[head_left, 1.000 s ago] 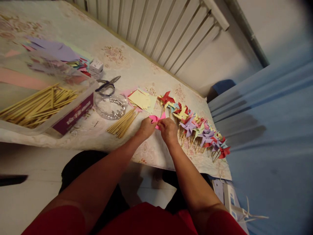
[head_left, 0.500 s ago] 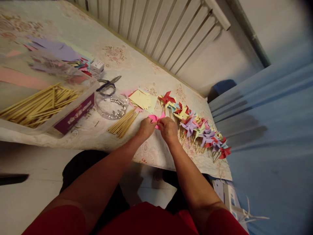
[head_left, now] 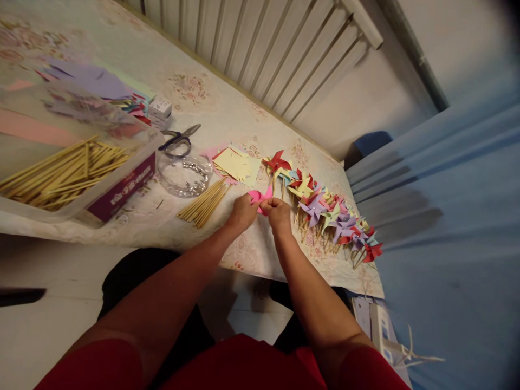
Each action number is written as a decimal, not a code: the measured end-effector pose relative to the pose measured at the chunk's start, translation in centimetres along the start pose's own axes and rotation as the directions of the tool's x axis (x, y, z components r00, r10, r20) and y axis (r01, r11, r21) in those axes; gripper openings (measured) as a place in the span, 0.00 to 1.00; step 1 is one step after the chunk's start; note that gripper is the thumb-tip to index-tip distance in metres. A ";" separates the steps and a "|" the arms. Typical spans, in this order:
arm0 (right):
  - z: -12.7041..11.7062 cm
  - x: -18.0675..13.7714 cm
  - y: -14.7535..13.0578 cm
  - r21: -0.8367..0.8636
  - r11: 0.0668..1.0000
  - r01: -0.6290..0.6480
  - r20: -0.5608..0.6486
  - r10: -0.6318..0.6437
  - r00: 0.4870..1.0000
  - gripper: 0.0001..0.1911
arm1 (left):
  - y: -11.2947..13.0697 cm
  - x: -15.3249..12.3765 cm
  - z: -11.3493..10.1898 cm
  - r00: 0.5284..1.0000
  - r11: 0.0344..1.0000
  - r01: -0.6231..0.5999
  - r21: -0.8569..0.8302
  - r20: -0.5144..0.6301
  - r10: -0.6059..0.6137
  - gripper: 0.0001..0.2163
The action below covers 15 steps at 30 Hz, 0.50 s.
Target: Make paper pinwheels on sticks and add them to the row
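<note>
Both hands meet over the table's near edge on a pink paper pinwheel (head_left: 260, 196) whose corners are partly folded in. My left hand (head_left: 242, 213) pinches its left side and my right hand (head_left: 279, 214) pinches its middle from the right. A small bundle of wooden sticks (head_left: 203, 202) lies just left of my left hand. To the right of my right hand, a row of finished pinwheels (head_left: 325, 213) in red, yellow, purple and green runs along the table. Cut yellow paper squares (head_left: 236, 164) lie just beyond the hands.
A clear plastic bin (head_left: 134, 142) holding many wooden sticks (head_left: 65, 173) sits at the left. Scissors (head_left: 179, 140), a round clear dish (head_left: 183, 174) and a small white box (head_left: 160, 108) lie behind the hands. Coloured paper sheets (head_left: 93, 81) are at far left. A radiator stands behind the table.
My right hand has shifted slightly up and left on the pink pinwheel, its fingers closing tighter at the centre. My left hand has barely moved.
</note>
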State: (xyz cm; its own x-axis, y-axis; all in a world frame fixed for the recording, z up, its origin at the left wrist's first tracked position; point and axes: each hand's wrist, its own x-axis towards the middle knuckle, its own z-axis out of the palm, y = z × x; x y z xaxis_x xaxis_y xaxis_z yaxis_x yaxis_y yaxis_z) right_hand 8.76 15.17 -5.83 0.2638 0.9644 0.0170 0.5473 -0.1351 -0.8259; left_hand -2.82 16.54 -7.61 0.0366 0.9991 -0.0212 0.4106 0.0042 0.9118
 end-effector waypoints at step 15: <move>0.2 0.2 0.0 0.009 1.000 -0.001 0.015 0.001 1.000 0.06 | 0.2 -0.1 -0.2 1.000 0.999 -0.014 -0.040 -0.010 0.013 0.06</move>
State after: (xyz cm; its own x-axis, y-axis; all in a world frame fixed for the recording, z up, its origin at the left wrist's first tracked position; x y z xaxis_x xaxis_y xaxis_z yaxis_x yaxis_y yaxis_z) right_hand 8.66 15.37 -5.94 0.2521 0.9677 0.0081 0.5403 -0.1339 -0.8308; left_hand -2.96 16.44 -7.33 0.0330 0.9994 -0.0048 0.3730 -0.0078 0.9278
